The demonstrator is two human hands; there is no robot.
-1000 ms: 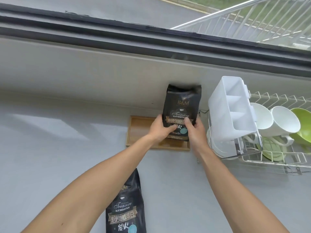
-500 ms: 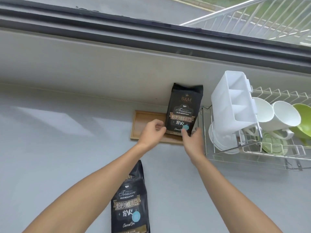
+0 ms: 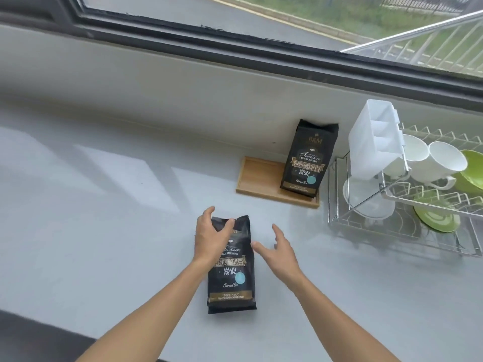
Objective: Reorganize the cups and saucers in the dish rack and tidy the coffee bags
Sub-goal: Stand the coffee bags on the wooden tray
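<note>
Grey counter (image 3: pixel 104 205): we clasp the lying coffee bag (image 3: pixel 232 278) at its top with the left hand (image 3: pixel 210 237), the right hand (image 3: pixel 278 253) spread beside it, likely destined for the wooden tray (image 3: pixel 258 178) beside the standing bag (image 3: pixel 308 158).

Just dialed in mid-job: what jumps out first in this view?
Two matching black coffee bags: one lies flat on the grey counter near the front, the lying bag gripped at its top by the left hand, with the right hand open beside it. The standing bag is upright on the wooden tray by the wall, left of the dish rack holding white cups.
</note>
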